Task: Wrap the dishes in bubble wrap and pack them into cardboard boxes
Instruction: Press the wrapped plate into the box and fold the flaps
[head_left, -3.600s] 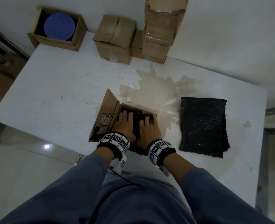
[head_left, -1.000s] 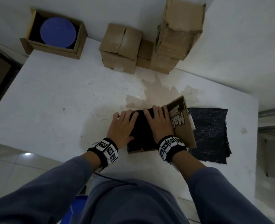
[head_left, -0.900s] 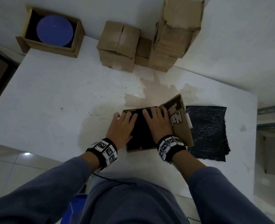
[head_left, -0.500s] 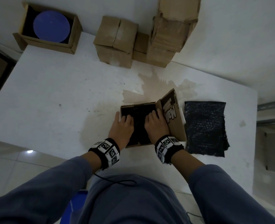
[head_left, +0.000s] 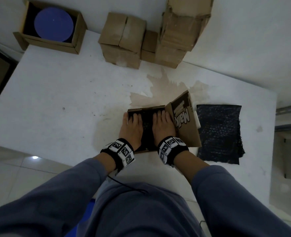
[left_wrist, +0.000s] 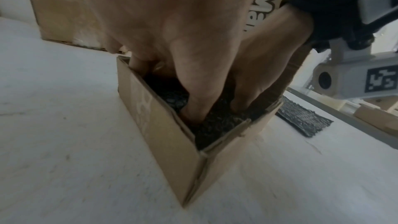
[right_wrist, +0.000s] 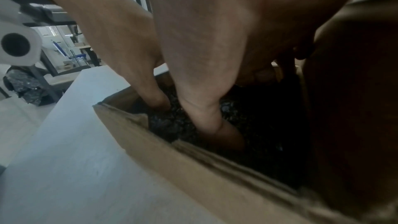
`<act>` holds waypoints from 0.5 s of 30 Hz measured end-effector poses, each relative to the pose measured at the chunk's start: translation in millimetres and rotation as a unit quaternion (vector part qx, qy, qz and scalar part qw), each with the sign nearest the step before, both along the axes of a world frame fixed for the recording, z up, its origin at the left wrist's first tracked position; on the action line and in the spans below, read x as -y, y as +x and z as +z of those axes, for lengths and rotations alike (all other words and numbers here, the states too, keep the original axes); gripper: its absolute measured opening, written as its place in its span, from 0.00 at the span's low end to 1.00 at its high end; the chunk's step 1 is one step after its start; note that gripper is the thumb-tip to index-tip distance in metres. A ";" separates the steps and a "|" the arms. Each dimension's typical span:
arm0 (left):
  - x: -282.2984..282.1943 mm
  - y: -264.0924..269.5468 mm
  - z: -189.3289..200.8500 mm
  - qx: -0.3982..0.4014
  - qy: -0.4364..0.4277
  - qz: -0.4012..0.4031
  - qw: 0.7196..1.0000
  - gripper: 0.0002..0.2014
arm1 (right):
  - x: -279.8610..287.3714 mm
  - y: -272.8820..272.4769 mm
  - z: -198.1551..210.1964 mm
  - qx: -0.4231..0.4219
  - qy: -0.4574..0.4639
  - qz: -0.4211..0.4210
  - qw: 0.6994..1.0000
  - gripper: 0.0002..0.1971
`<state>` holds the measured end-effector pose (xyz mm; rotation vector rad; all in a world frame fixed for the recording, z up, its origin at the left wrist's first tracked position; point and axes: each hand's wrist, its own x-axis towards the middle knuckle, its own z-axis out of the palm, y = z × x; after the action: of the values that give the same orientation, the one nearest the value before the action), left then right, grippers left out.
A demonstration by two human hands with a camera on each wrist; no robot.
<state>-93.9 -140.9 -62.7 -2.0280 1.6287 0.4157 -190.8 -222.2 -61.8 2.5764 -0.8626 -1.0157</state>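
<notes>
A small cardboard box (head_left: pixel 146 108) stands near the table's front edge, its printed flap (head_left: pixel 184 120) raised on the right. Inside lies a bundle in black bubble wrap (head_left: pixel 147 128); what it wraps is hidden. Both hands reach into the box side by side. My left hand (head_left: pixel 131 127) presses on the bundle's left part, thumb (left_wrist: pixel 193 111) pushed down against the wrap (left_wrist: pixel 217 125). My right hand (head_left: pixel 163 125) presses on the right part beside the flap, thumb (right_wrist: pixel 206 122) down on the wrap (right_wrist: pixel 168 123). The fingertips are hidden by the far wall.
A folded sheet of black bubble wrap (head_left: pixel 218 132) lies flat just right of the box. At the back left an open carton (head_left: pixel 76 43) holds a blue plate (head_left: pixel 54 24). Closed cartons (head_left: pixel 122 38) and a taller stack (head_left: pixel 180 29) stand against the back wall.
The box has been turned since the oldest frame, so its flap now stands on the right. In the last second both hands went from lying over the bundle to pushing deeper into the box.
</notes>
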 end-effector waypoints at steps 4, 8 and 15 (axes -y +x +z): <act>7.6 9.7 0.0 -0.021 0.018 -0.019 0.999 0.50 | 2.6 8.0 2.3 -0.026 0.018 0.000 0.999 0.39; 12.8 18.4 6.5 -0.049 0.026 -0.037 0.998 0.49 | 8.4 8.5 -2.4 -0.040 0.051 -0.014 0.998 0.41; 14.2 24.8 8.1 -0.075 -0.003 -0.026 0.997 0.46 | 5.4 5.2 -9.1 -0.022 0.030 0.001 0.999 0.37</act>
<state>-69.2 -155.0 -54.6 -1.9955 1.7687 0.5578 -185.6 -227.6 -70.9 2.5918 -0.8316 -1.1109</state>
